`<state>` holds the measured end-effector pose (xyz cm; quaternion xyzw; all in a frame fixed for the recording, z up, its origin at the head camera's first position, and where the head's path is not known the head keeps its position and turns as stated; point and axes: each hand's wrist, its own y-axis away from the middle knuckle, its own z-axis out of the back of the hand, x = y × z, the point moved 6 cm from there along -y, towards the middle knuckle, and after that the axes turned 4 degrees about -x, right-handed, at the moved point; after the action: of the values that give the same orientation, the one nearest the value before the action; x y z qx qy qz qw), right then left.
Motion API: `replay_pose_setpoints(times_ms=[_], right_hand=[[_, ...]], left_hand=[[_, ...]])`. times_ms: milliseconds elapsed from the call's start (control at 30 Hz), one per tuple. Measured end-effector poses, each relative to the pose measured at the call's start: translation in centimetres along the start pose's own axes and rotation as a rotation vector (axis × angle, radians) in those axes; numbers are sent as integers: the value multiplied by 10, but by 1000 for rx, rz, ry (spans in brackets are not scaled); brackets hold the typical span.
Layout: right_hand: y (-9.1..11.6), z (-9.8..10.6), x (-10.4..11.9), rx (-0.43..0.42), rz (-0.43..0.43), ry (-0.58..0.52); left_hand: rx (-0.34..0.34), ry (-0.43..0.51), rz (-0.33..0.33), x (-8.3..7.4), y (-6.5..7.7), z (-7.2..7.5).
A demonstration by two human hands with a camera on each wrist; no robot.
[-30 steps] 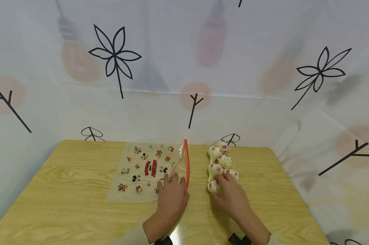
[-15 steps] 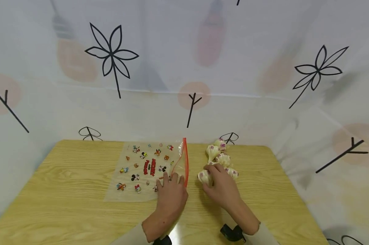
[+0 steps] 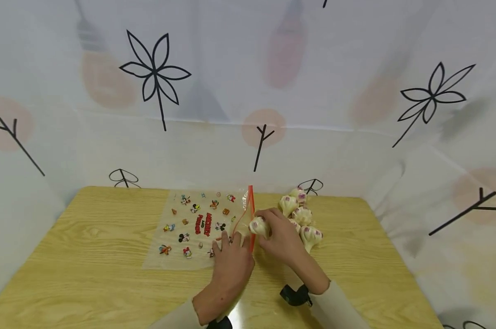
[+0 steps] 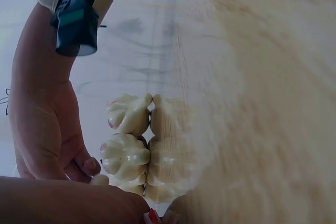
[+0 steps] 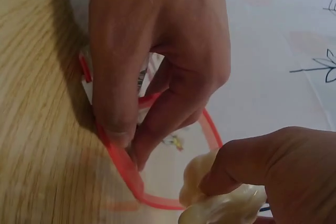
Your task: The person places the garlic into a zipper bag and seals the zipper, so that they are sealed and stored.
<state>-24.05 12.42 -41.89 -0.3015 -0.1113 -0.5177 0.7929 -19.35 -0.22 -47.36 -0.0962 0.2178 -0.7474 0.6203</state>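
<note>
A clear zip bag with cartoon prints lies flat on the table, its red-edged mouth facing right and spread into a loop. My left hand holds the near part of that mouth; in the right wrist view its thumb and a finger pinch the red edge. In my right hand is a whitish garlic bulb, gripped between thumb and fingers right at the bag's mouth. The right wrist view shows this bulb partly covered by the thumb. Several other garlic bulbs lie grouped beyond the right hand.
The wooden table ends at a patterned cloth hanging behind and on both sides. Small dark wrist cameras are strapped under the forearms. Two bulbs show low beside the right hand in the left wrist view.
The right hand has picked a garlic bulb from the near end of the group and carried it left to the bag's mouth. Another bulb has turned slightly. The left hand stays in place.
</note>
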Motion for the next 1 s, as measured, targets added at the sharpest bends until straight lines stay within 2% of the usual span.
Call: replay_pose_setpoints(times_ms=[333,467,633,767,1000], right_hand=[[-19,-27,0,117,49,-165],[-23,-36,-5,137,30,-250],[-29,-46,-8,179,-17,-283],[-36,-52,-9,156,-75,-308],[-47,-59,-11,21,-204,-336]], left_hand=[[27,-7,-1,0,0,-1],[31,-5,-8,0,0,0],[67,16,4,-1,0,0],[52,7,-5,-2,0,1],[30,-34,-21,-3,1,2]])
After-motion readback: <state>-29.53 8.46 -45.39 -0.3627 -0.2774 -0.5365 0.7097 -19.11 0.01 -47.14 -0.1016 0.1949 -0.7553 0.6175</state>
